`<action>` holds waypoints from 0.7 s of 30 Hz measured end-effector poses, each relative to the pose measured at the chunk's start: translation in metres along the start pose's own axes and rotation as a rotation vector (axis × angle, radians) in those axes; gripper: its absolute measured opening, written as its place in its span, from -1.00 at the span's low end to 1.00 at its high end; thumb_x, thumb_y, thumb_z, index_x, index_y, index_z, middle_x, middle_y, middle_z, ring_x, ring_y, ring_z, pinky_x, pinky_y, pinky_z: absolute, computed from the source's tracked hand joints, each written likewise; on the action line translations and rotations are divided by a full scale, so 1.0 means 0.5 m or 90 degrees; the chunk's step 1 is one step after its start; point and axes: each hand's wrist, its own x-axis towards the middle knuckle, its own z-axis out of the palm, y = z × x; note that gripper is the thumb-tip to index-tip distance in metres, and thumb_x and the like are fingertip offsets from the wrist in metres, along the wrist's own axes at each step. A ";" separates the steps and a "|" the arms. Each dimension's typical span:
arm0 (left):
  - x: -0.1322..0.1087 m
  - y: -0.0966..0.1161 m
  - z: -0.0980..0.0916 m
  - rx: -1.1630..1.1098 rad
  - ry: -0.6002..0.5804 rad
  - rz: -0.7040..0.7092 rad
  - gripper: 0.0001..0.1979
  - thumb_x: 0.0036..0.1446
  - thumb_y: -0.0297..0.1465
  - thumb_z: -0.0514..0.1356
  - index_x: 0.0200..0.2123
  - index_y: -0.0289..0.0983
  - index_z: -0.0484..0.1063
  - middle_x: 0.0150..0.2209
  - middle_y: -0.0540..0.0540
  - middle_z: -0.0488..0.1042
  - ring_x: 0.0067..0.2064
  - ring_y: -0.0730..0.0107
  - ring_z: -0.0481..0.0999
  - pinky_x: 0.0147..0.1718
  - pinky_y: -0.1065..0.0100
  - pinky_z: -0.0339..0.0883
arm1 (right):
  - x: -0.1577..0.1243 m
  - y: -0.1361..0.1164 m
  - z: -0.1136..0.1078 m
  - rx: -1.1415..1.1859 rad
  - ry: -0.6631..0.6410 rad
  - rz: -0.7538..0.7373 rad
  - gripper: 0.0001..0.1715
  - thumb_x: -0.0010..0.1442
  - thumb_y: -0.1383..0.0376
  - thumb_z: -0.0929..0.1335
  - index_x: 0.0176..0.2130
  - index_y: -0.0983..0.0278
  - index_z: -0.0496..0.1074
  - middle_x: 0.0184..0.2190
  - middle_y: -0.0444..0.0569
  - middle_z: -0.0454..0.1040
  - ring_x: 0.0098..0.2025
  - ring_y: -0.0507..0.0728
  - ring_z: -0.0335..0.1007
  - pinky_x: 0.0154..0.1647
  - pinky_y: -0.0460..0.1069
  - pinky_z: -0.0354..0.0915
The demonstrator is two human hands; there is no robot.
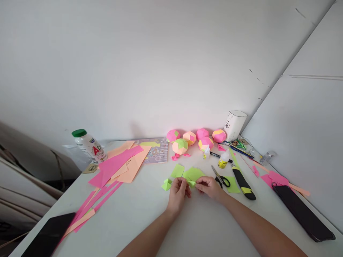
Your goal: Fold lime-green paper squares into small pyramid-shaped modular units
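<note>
Between my two hands is a small folded piece of green paper [192, 184], pinched at its edges. My left hand [179, 191] has its fingers closed on the left side of this piece. On its right side, the thumb and fingertips of my right hand [209, 187] hold it too. Just left of my left hand lies a folded green paper shape [166, 184]. Behind my hands are a flat green paper square [177, 171] and a larger green sheet [195, 173]. Black-handled scissors [221, 178] rest right of my right hand, partly over another green square [234, 185].
Several faceted paper balls [180, 146] sit by the wall, near two glue bottles [223, 159] and a black marker [217, 156]. A utility knife [243, 184] lies right. Pink and orange paper sheets [115, 166], a white bottle [89, 146] and a dark phone [49, 233] are left.
</note>
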 end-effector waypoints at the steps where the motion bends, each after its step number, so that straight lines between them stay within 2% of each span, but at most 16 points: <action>1: -0.008 0.000 0.002 0.065 0.004 0.037 -0.73 0.13 -0.16 0.01 -0.43 -0.24 0.19 -0.60 0.04 0.31 -0.58 0.46 0.32 -0.55 0.38 0.26 | 0.001 0.000 -0.001 0.010 0.011 0.004 -0.76 0.07 0.16 0.36 -0.41 0.31 0.39 -0.59 -0.16 0.33 -0.57 -0.01 0.25 -0.53 -0.10 0.23; 2: -0.017 -0.002 0.003 0.155 0.005 0.104 -0.75 0.15 -0.19 -0.01 -0.44 -0.24 0.20 -0.58 0.02 0.32 -0.54 0.44 0.34 -0.53 0.37 0.26 | 0.001 -0.001 -0.001 0.019 0.022 0.006 -0.76 0.08 0.15 0.36 -0.40 0.30 0.38 -0.58 -0.16 0.34 -0.57 -0.01 0.26 -0.53 -0.10 0.23; 3: -0.027 -0.004 0.005 0.256 -0.048 0.199 -0.77 0.16 -0.24 -0.01 -0.46 -0.25 0.22 -0.53 -0.03 0.35 -0.48 0.40 0.37 -0.47 0.34 0.28 | 0.002 -0.001 -0.002 0.025 0.030 0.007 -0.76 0.08 0.15 0.35 -0.39 0.30 0.37 -0.57 -0.16 0.34 -0.57 0.00 0.27 -0.53 -0.09 0.24; 5: -0.046 -0.009 0.011 0.424 -0.286 0.413 -0.79 0.14 -0.33 0.00 -0.49 -0.26 0.29 -0.44 -0.11 0.41 -0.32 0.28 0.42 -0.32 0.25 0.30 | 0.002 0.000 -0.003 0.024 0.036 0.010 -0.77 0.09 0.16 0.34 -0.38 0.30 0.35 -0.56 -0.16 0.35 -0.57 0.00 0.28 -0.54 -0.10 0.24; 6: -0.054 -0.012 0.014 0.477 -0.404 0.487 -0.82 0.13 -0.37 0.00 -0.47 -0.26 0.33 -0.36 -0.14 0.45 -0.23 0.24 0.42 -0.22 0.21 0.29 | 0.002 0.000 -0.003 0.014 0.033 0.009 -0.78 0.09 0.17 0.34 -0.37 0.30 0.35 -0.56 -0.16 0.35 -0.58 0.00 0.28 -0.55 -0.10 0.23; 8: -0.066 -0.018 0.020 0.548 -0.537 0.545 -0.85 0.09 -0.37 0.06 -0.31 -0.26 0.38 -0.11 -0.19 0.43 0.00 0.14 0.33 -0.01 0.15 0.18 | 0.000 0.000 -0.002 -0.039 0.014 -0.008 -0.81 0.10 0.20 0.34 -0.39 0.30 0.37 -0.58 -0.16 0.34 -0.58 0.00 0.27 -0.55 -0.10 0.23; 10: -0.069 -0.020 0.024 0.588 -0.578 0.536 -0.71 0.07 -0.32 0.11 -0.13 -0.27 0.35 0.05 -0.21 0.33 0.09 0.11 0.25 0.11 0.12 0.05 | -0.002 -0.003 0.001 -0.126 -0.006 -0.057 -0.86 0.09 0.26 0.34 -0.42 0.31 0.41 -0.57 -0.14 0.35 -0.54 0.01 0.27 -0.51 -0.10 0.22; 12: -0.066 -0.020 0.024 0.597 -0.590 0.502 -0.69 0.06 -0.33 0.13 -0.10 -0.27 0.34 0.08 -0.19 0.31 0.09 0.15 0.27 0.11 0.16 0.06 | -0.005 -0.007 0.007 -0.205 -0.019 -0.116 -0.89 0.07 0.31 0.35 -0.44 0.31 0.45 -0.53 -0.11 0.39 -0.49 0.02 0.28 -0.47 -0.10 0.21; 14: -0.061 -0.018 0.023 0.592 -0.588 0.472 -0.75 0.05 -0.38 0.13 -0.15 -0.26 0.37 0.03 -0.16 0.36 0.03 0.18 0.32 0.04 0.20 0.14 | -0.006 -0.014 0.017 -0.247 -0.024 -0.140 -0.90 0.06 0.34 0.36 -0.43 0.30 0.49 -0.51 -0.09 0.42 -0.47 0.03 0.29 -0.45 -0.10 0.20; 17: -0.057 -0.017 0.022 0.593 -0.585 0.448 -0.82 0.01 -0.44 0.13 -0.25 -0.26 0.39 -0.12 -0.13 0.44 -0.09 0.22 0.40 -0.10 0.26 0.24 | -0.005 -0.030 0.040 -0.265 -0.031 -0.127 -0.89 0.07 0.36 0.35 -0.42 0.29 0.51 -0.52 -0.09 0.45 -0.48 0.03 0.31 -0.46 -0.11 0.20; 21: -0.058 -0.018 0.024 0.612 -0.585 0.433 -0.86 -0.03 -0.49 0.12 -0.33 -0.28 0.39 -0.30 -0.10 0.46 -0.27 0.29 0.44 -0.33 0.37 0.29 | 0.014 -0.063 0.086 -0.285 -0.055 -0.137 -0.88 0.06 0.39 0.35 -0.45 0.28 0.51 -0.55 -0.10 0.43 -0.50 0.03 0.30 -0.47 -0.11 0.19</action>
